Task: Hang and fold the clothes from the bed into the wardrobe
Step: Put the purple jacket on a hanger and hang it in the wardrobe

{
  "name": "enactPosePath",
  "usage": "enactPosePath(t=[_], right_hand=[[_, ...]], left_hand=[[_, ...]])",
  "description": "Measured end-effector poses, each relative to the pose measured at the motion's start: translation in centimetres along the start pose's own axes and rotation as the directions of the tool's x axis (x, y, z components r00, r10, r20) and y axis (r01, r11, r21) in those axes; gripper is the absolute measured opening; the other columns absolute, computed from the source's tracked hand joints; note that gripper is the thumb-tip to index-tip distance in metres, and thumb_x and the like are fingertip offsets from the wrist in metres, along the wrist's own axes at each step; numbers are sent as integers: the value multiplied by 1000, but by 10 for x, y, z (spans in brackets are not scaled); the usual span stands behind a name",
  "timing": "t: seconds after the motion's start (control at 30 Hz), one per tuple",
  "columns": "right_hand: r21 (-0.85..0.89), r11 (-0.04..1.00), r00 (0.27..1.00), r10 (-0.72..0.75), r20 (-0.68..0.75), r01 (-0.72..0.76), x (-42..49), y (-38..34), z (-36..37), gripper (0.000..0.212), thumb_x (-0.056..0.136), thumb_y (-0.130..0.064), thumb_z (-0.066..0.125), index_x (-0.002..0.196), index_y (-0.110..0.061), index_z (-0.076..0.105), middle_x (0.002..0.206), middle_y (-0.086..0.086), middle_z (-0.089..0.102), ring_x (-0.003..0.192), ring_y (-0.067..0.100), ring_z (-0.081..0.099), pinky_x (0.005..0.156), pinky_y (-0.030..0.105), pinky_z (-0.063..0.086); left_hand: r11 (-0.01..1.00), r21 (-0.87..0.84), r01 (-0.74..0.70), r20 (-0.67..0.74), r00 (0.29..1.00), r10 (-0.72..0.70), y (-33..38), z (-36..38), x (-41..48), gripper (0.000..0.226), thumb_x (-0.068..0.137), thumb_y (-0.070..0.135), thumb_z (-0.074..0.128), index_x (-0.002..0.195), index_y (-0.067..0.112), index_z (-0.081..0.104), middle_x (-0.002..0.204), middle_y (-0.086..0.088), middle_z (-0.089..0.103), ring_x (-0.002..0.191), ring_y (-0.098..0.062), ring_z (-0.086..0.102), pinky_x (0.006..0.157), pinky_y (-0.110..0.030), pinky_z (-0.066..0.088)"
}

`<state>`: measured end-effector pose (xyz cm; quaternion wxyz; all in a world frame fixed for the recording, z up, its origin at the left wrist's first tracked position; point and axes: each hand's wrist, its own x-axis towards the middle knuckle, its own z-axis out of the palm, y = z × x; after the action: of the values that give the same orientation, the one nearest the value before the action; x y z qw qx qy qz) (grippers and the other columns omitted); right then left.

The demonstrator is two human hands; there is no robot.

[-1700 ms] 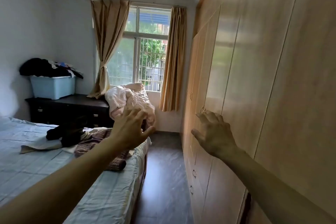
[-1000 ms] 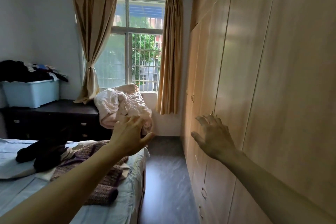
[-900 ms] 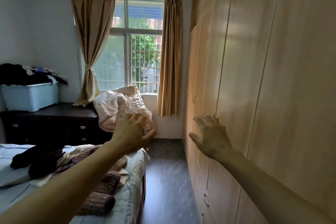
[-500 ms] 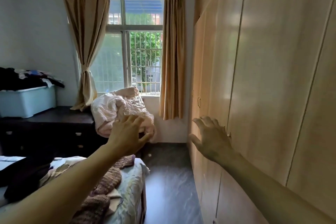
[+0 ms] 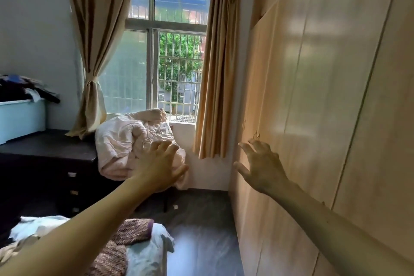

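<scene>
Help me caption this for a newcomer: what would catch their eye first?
Two bare arms reach forward, left hand and right hand both open and splayed, the right near the closed wardrobe filling the right side. Behind them the bright barred window sits between tan curtains, a crumpled pale pink quilt heaped below it. A brown knitted garment lies on the bed, bottom left.

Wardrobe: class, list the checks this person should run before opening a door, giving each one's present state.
1. Right hand free: ok, open, empty.
2. Left hand free: ok, open, empty.
3. Door handle near right hand: ok, close above it.
4. Wardrobe doors open: not ok, those in view shut.
5. Garment ready: not ok, knitted garment lies on the bed.
6. Space inside: cannot tell, doors hide it.
</scene>
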<state>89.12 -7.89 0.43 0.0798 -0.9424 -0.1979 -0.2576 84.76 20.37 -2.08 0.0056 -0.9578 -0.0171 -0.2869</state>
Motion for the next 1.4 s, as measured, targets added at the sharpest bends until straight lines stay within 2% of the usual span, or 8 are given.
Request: enactPosePath(t=[0.13, 0.33, 0.5, 0.83, 0.93, 1.13, 1.27, 1.4], right_hand=[[42, 999, 1000, 3, -28, -1, 64, 6, 35, 62, 94, -59, 47, 147, -31, 34, 157, 0, 32, 144, 23, 29, 111, 47, 33], [105, 994, 998, 1, 68, -8, 146, 32, 125, 64, 93, -60, 49, 148, -33, 32, 159, -2, 29, 145, 22, 27, 113, 46, 32], [149, 989, 999, -22, 42, 15, 229, 61, 195, 65, 91, -62, 51, 147, -35, 32, 158, -3, 30, 145, 23, 28, 115, 48, 34], [221, 970, 994, -111, 26, 102, 424, 104, 303, 63, 89, -61, 54, 143, -34, 37, 153, -1, 38, 140, 26, 36, 107, 50, 40], [235, 962, 985, -158, 74, 137, 462, 98, 344, 61, 89, -60, 53, 141, -36, 32, 151, -1, 38, 139, 26, 36, 105, 50, 41], [258, 942, 965, -246, 91, 216, 550, 64, 419, 61, 89, -58, 56, 142, -33, 38, 151, 2, 39, 140, 26, 35, 107, 53, 38], [256, 925, 944, -314, 99, 280, 623, 27, 447, 64, 92, -56, 55, 147, -31, 34, 156, 2, 33, 143, 26, 30, 112, 51, 32], [231, 891, 904, -419, 85, 392, 694, -12, 476, 63, 93, -58, 52, 146, -30, 34, 156, 4, 33, 142, 28, 30, 112, 52, 34]], left_hand=[[999, -33, 38, 20, 999, -37, -25, 42, 61, 76, 85, 76, 40, 142, 26, 43, 153, 0, 41, 142, -26, 31, 108, -48, 37], [999, -19, 29, 63, 998, -28, -42, 120, 134, 74, 83, 76, 42, 138, 27, 45, 147, 2, 46, 140, -26, 33, 100, -45, 42], [999, 46, 18, 75, 997, -22, -48, 181, 207, 72, 86, 72, 44, 141, 26, 42, 150, 1, 43, 142, -26, 29, 107, -42, 36], [986, 76, 151, 39, 987, -154, -81, 260, 364, 72, 87, 73, 44, 141, 26, 45, 150, 0, 44, 138, -25, 37, 107, -45, 35], [975, 97, 199, 66, 976, -206, -108, 287, 389, 74, 85, 76, 42, 141, 27, 44, 150, 1, 44, 139, -24, 36, 107, -47, 37], [960, 87, 267, 126, 953, -277, -176, 352, 443, 73, 86, 72, 47, 142, 27, 42, 152, 1, 40, 141, -24, 35, 109, -60, 35], [943, 90, 322, 82, 941, -329, -233, 381, 492, 71, 85, 72, 48, 139, 25, 45, 150, -1, 43, 141, -25, 34, 110, -58, 34], [919, 107, 378, 9, 924, -381, -295, 401, 536, 70, 83, 76, 47, 131, 25, 51, 139, 0, 53, 131, -27, 43, 104, -52, 39]])
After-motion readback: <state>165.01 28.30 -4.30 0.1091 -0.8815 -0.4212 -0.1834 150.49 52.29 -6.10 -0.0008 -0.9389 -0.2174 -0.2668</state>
